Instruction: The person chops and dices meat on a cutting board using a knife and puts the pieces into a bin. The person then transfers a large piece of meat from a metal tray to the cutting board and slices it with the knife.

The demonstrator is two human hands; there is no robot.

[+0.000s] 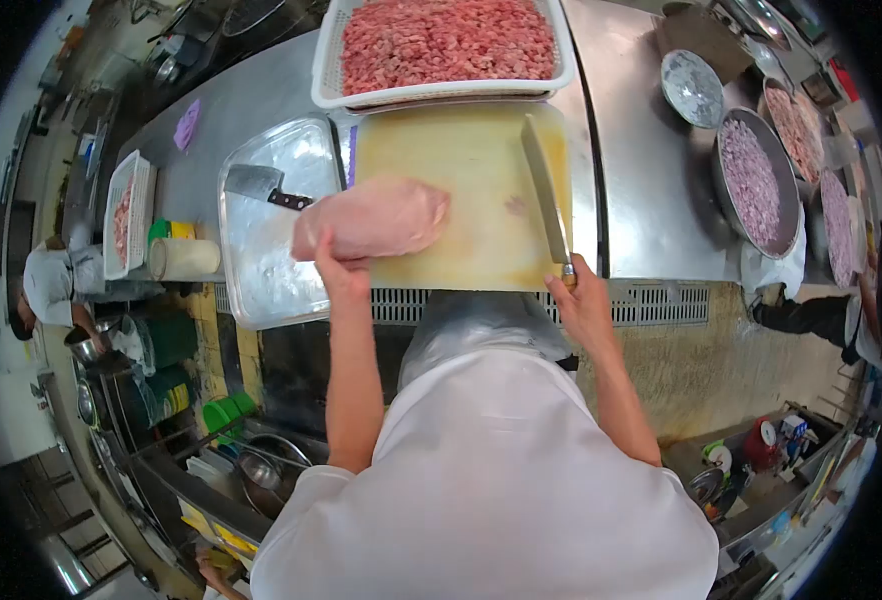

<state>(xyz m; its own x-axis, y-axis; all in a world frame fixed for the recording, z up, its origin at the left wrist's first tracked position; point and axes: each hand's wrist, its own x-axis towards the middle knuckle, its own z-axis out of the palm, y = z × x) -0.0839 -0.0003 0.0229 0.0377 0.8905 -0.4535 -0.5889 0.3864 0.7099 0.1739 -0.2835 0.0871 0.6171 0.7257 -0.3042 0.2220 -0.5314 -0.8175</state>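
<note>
My left hand (341, 274) is closed on the near side of a large pale pink piece of raw meat (376, 218). The meat spans the left edge of a yellowed cutting board (461, 150) and the rim side of a metal tray (271, 250). In my right hand (581, 297) is the handle of a long knife (544, 185), its blade pointing away from me along the board's right side. A cleaver (261, 186) with a dark handle lies in the tray, its handle end close to the meat.
Beyond the board stands a white basket (323, 60) of chopped meat. At right are a metal bowl (793, 200) of diced pinkish pieces and a smaller bowl (692, 88). A smaller white basket (141, 215) and a pale tub (183, 259) sit left. Another person (56, 275) is far left.
</note>
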